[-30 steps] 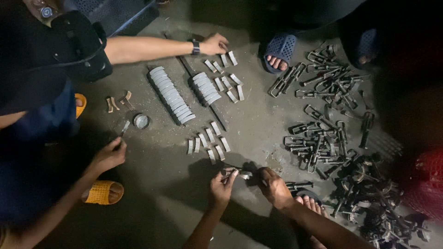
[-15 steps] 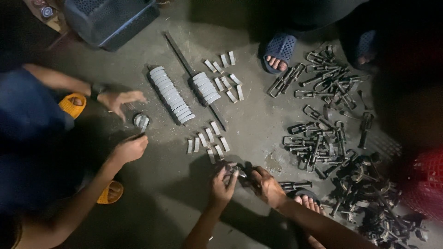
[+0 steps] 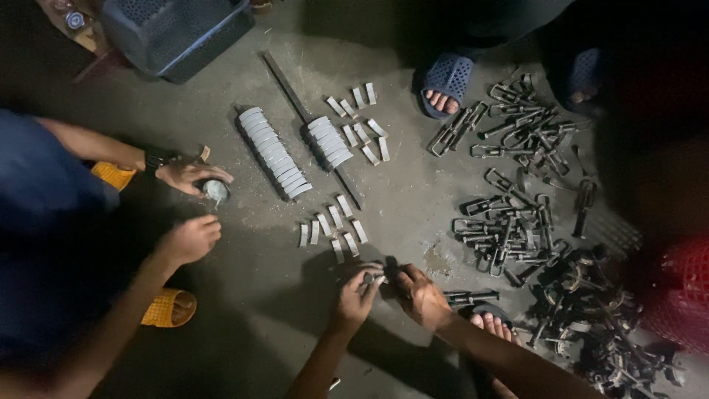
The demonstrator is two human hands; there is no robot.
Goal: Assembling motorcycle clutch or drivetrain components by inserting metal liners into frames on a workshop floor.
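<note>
1. A small metal piece (image 3: 375, 278) sits between the two hands low in the view, just above the concrete floor (image 3: 251, 295). The left hand (image 3: 356, 294) pinches it with curled fingers; the right hand (image 3: 418, 292) closes on its other end. What the piece is exactly is too dark to tell.
2. Just above the hands lies a cluster of short flat metal plates (image 3: 332, 227), and farther up two rows of stacked plates (image 3: 275, 152) beside a long dark bar (image 3: 306, 122), with more loose plates (image 3: 358, 122) past it.
3. To the right of the right hand spreads a big heap of metal clamps (image 3: 517, 214), which suggests much is left to handle; the sorted rows look like work done.
4. To the left, another person's hand (image 3: 190, 176) rests at a small round tin (image 3: 215, 191).
5. Open floor lies left of the left hand; feet in sandals (image 3: 446, 80) and the heap crowd the right.
</note>
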